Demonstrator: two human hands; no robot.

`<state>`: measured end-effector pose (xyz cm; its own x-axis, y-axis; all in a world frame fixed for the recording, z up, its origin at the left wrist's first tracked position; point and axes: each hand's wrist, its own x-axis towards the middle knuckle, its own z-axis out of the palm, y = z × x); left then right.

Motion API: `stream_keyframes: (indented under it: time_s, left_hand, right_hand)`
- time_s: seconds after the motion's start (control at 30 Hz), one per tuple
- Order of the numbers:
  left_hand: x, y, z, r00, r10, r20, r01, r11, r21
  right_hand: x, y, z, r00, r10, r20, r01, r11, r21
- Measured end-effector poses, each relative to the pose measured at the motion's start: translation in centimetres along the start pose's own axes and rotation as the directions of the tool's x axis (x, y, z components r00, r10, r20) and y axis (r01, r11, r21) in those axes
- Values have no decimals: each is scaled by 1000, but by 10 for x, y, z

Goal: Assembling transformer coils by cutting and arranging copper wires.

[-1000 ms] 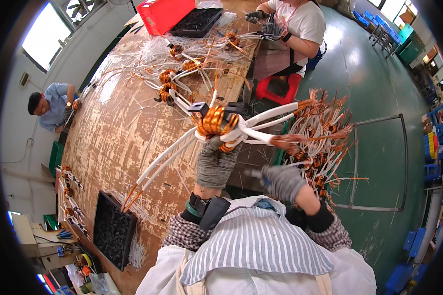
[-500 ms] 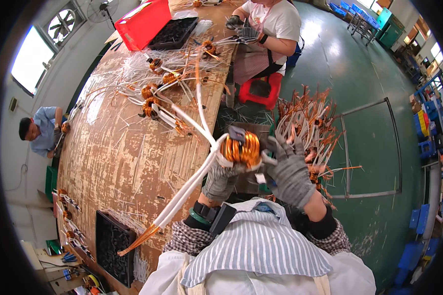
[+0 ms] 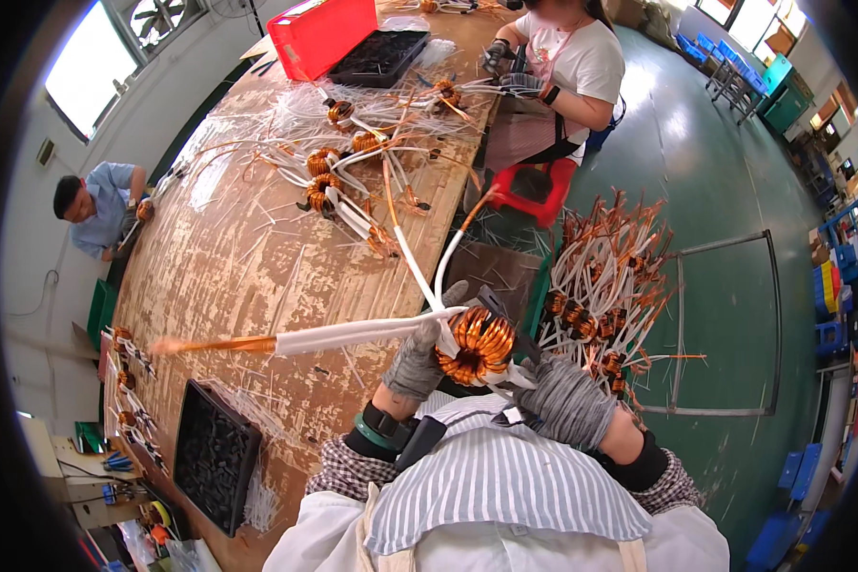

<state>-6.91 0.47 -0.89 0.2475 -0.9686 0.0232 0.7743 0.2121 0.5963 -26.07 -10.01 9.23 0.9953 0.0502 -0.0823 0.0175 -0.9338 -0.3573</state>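
Observation:
A ring-shaped copper-wire coil [image 3: 492,339] is between my two gloved hands, close in front of the striped apron, with its round face and centre hole turned up toward me. White-sleeved leads [image 3: 353,334] with bare copper ends run from it to the left, and others reach away over the table edge. My left hand [image 3: 417,360], in a grey glove, is closed around the coil's left side where the leads come out. My right hand [image 3: 564,396] grips its right side, the fingertips partly hidden. A dark block shows at the coil's far side.
The worn wooden table [image 3: 286,296] carries more coils [image 3: 322,191], wire scraps, a black tray of small dark parts [image 3: 217,453] and a red bin [image 3: 319,38]. Heaped coils [image 3: 601,296] stand at right, beside a metal frame [image 3: 774,324]. A co-worker sits beyond; another is far left.
The coil has come down closer to my apron and turned, showing its round face. Its sleeved leads have swung from lower left to straight left. Both hands have moved lower with it.

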Motion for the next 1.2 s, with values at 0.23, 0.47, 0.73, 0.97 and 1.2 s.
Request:
stream_keyframes:
  time_s: [0.23,0.47,0.73,0.97,1.2]
  left_hand:
    - [13,13,12,947,-197,-254,128,956,-265]
    - [27,4,31,862,-21,-507,-133,955,-264]
    - [46,29,32,922,177,-343,-90,963,256]
    - [109,123,-61,821,415,-392,-283,892,354]
    - [247,125,-134,945,115,-307,12,924,383]
  right_hand:
    - [4,-11,4,1000,-4,-6,4,997,77]
    - [-14,4,28,990,139,2,-132,939,319]
    - [-23,12,39,966,253,-48,-147,693,706]
    - [-66,66,-26,135,941,-311,791,87,606]
    - [-152,88,92,-126,990,57,848,78,524]
